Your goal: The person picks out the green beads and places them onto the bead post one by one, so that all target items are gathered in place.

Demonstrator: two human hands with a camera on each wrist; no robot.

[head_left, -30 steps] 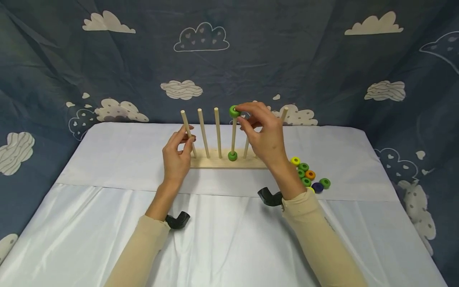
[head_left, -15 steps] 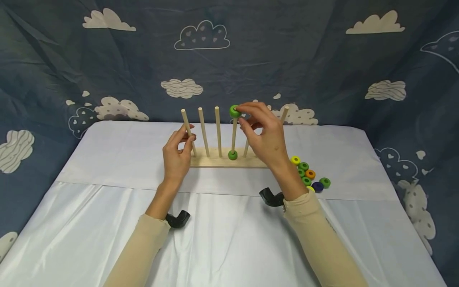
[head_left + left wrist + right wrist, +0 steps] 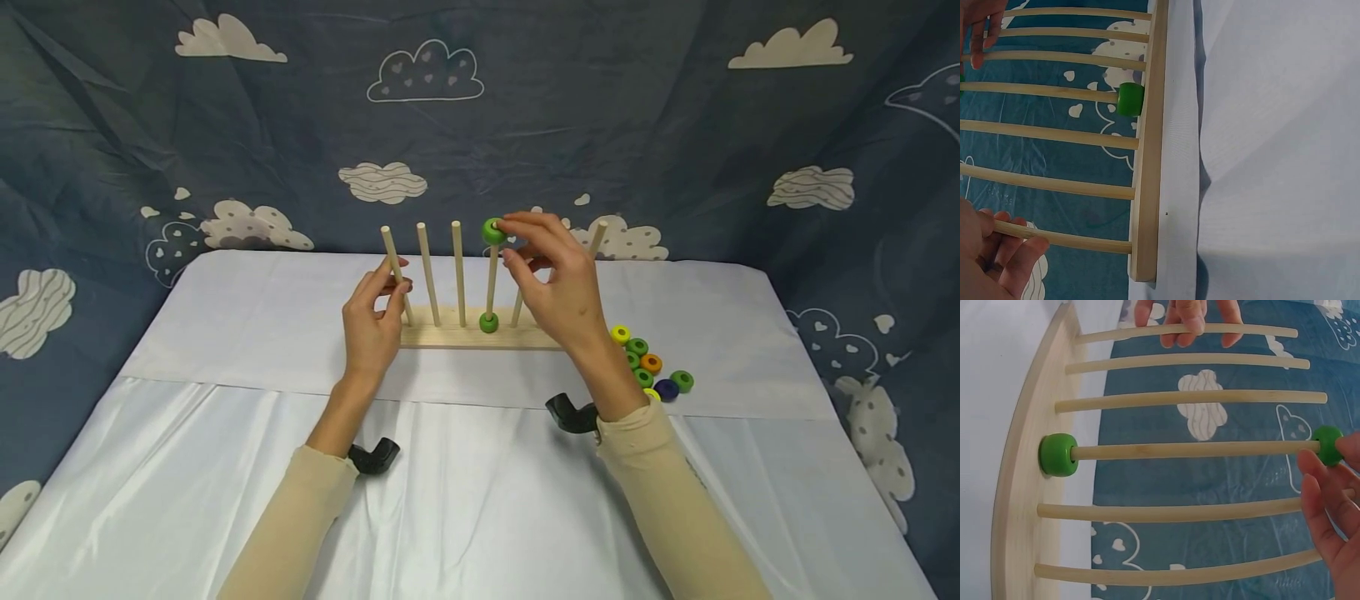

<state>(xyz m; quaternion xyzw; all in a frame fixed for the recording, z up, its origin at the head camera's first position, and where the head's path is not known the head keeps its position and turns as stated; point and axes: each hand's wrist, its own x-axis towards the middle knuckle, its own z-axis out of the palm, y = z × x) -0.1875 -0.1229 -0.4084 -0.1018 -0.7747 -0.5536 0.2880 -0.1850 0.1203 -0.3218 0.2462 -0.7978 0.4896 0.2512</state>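
A wooden stand (image 3: 450, 337) carries a row of upright pegs. My left hand (image 3: 371, 329) grips the leftmost peg (image 3: 1072, 240) between thumb and fingers. With its fingertips my right hand (image 3: 558, 287) pinches a green bead (image 3: 492, 232) at the top of the middle peg (image 3: 1191, 450); the peg's end sits in the bead's hole. Another green bead (image 3: 1058, 455) lies at the foot of that same peg, against the base. In the head view, the right hand hides part of the pegs on the right and the base's right end.
Right of the stand, partly behind the right forearm, lie loose beads: a yellow bead (image 3: 620, 334), an orange bead (image 3: 651, 363), a dark blue bead (image 3: 666, 390) and several green ones. A white cloth (image 3: 465, 483) covers the table; a cloud-patterned curtain (image 3: 525, 108) hangs behind.
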